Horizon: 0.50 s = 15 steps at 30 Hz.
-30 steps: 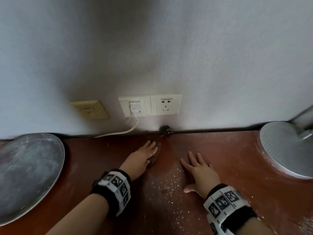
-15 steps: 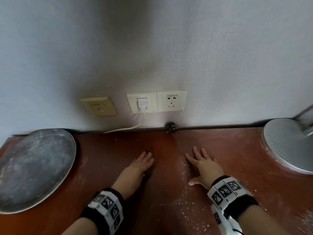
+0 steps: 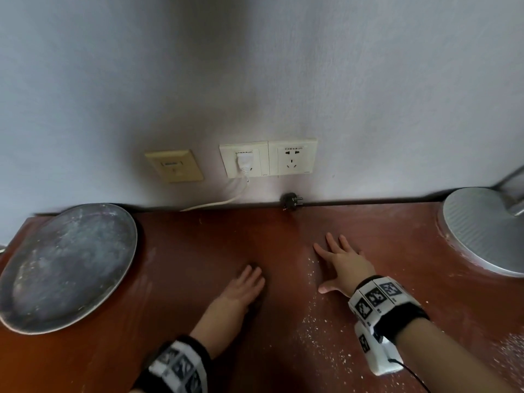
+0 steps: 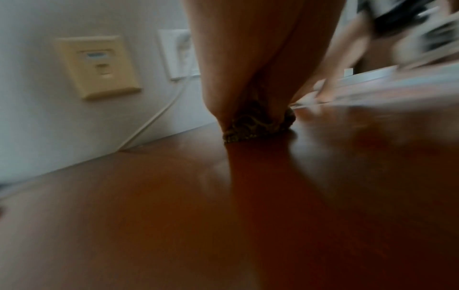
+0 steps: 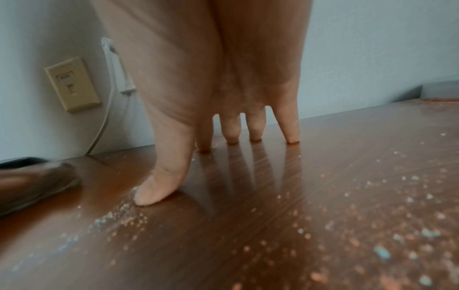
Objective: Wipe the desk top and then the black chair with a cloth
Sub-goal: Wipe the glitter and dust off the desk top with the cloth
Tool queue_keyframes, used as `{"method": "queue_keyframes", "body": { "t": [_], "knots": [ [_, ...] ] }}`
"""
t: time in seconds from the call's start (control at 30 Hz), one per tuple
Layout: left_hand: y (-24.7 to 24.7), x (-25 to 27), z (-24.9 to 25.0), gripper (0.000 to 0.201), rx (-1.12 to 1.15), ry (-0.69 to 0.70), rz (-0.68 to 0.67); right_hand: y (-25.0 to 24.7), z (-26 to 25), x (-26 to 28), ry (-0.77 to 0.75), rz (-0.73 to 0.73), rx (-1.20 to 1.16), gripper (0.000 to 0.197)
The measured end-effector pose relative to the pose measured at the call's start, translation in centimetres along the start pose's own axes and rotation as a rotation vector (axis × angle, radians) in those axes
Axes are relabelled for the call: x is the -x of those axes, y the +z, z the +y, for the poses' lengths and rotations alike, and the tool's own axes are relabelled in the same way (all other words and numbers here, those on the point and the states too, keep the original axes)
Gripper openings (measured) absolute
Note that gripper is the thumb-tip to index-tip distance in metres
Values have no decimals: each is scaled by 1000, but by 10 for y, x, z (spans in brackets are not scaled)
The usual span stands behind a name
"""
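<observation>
We see a reddish-brown desk top (image 3: 198, 265) against a grey wall (image 3: 283, 80). Our left hand (image 3: 241, 287) lies flat, fingers straight; our right hand (image 3: 344, 265) is spread flat beside white crumbs (image 3: 314, 321). A round metal tray (image 3: 65, 265) sits left, a lamp base (image 3: 485, 231) right, wall sockets (image 3: 269, 158) above.

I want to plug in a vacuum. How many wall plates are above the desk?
3: a beige plate on the left, a white socket with a plug in it, and a free white socket adjoining it. None seem hidden.
</observation>
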<state>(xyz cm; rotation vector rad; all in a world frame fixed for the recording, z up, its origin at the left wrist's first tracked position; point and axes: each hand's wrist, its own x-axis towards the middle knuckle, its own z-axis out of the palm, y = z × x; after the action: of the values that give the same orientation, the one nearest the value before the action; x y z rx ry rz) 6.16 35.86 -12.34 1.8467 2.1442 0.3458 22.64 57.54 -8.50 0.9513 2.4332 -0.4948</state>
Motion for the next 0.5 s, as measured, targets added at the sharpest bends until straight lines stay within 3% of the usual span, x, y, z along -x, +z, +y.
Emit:
{"method": "queue_keyframes", "body": {
  "t": [0.07,0.13,0.2,0.27,0.33,0.37,0.4,0.5],
  "knots": [
    [25,24,17,54,-38,217,-107,0,0,0,-3,2,8,99],
    [36,43,24,50,-73,323,-223,0,0,0,-5,-4,10,98],
    [24,40,24,56,-44,306,-125,0,1,3,-9,4,2,96],
    [-3,26,16,61,17,119,-13,2,0,11,-26,36,-11,93],
    [-15,17,3,65,10,-70,-33,7,-1,28,-54,69,-37,92],
    [-14,17,4,67,5,-90,-37,11,-1,40,-71,70,-42,92],
    [-13,19,8,69,-14,-76,-54,16,-1,54,-85,59,-38,94],
    [14,40,33,68,-157,149,-217,40,1,95,-104,-7,14,97]
  ]
}}
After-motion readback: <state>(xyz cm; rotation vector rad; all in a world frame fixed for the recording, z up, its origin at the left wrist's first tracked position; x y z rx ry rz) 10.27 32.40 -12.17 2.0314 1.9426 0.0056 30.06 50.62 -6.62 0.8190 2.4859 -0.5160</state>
